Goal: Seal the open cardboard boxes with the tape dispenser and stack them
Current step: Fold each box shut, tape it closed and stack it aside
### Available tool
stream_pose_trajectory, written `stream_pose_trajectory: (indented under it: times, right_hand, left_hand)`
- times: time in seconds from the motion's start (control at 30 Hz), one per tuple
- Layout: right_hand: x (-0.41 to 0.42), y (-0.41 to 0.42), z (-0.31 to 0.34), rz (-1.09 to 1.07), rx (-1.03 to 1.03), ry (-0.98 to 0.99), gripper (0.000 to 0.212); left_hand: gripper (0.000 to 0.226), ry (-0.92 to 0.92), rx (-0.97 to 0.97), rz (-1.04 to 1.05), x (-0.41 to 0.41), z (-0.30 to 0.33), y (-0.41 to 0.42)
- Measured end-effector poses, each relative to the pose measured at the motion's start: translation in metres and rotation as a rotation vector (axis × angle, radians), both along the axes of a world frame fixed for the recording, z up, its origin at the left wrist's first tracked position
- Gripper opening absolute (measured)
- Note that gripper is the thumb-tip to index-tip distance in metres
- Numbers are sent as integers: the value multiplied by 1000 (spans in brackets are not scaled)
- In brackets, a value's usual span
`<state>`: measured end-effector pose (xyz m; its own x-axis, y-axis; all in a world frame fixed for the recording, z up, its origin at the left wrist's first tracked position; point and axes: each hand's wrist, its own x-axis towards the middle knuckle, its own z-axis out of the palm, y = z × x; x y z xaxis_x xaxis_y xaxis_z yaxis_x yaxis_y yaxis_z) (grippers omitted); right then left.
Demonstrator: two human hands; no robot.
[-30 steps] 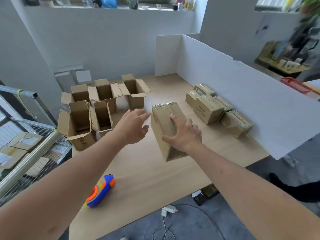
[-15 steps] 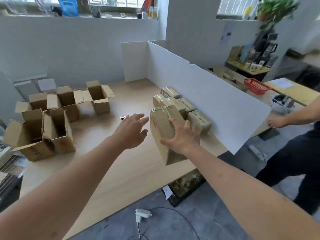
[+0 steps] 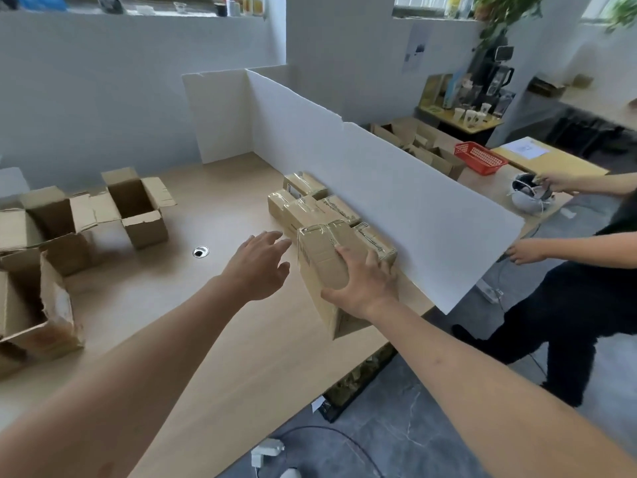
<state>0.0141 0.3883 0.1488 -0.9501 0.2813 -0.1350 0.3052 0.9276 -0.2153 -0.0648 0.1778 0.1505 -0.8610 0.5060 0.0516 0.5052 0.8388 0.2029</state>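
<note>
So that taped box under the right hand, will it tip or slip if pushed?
Probably tippy: the taped box looks tall and narrow. Glossy tape on top could be slippery. It likely stays stiff, since the right hand leaves no visible dent.

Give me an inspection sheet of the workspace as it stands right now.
Surface: wooden table, white foam board divider along its right edge.
Job's things: sealed box held near the stack of taped boxes; open boxes at left; tape dispenser not in view.
Clutter: round cable hole in the tabletop.
Hands: right hand grips the sealed box; left hand open, beside it, not touching.
Cables: cord and power adapter on the floor.
Surroundings: another person at right by a desk with a red basket.
</note>
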Motion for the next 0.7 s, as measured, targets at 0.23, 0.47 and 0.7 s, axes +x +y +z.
stream_pose_trajectory:
  times: [0.23,0.47,0.7]
  right_hand:
    - [-46,16,-29,-40,-1,-42,99]
    - [-82,46,-59,-42,-2,-76,101]
    - [-125,90,-98,27,8,-141,99]
  left_hand:
    - [53,-69,-2,-23,-51,-27,20]
    - [52,-133,-49,23,-83,-55,44]
    - [54,-198,-75,122,-104,-85,81]
